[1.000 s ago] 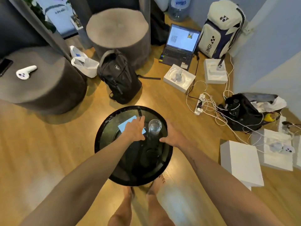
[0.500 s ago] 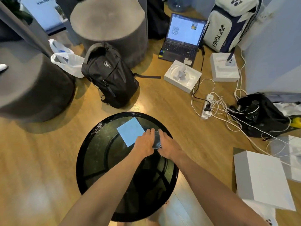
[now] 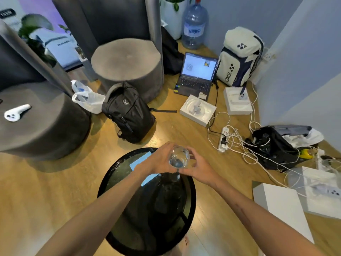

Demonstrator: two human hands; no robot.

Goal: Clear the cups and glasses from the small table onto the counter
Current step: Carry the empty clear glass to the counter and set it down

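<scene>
A clear drinking glass (image 3: 178,157) is held up above the far part of the small round black glass-topped table (image 3: 118,174). My left hand (image 3: 158,161) wraps its left side and my right hand (image 3: 197,166) cups its right side, so both hands grip it. The glass looks raised off the tabletop and is seen from above through its open mouth. A light blue sheet of paper (image 3: 140,160) lies on the table, partly hidden under my left wrist.
A black backpack (image 3: 127,111) stands just beyond the table. Two grey round poufs (image 3: 127,65) (image 3: 42,122) sit to the back and left. A laptop (image 3: 197,74), white boxes (image 3: 198,109), a power strip with tangled cables (image 3: 224,138) and a black bag (image 3: 273,146) crowd the floor at right.
Both hands closed around the glass and lifted it off the table. The camera view tilted up, showing more of the room's far side.
</scene>
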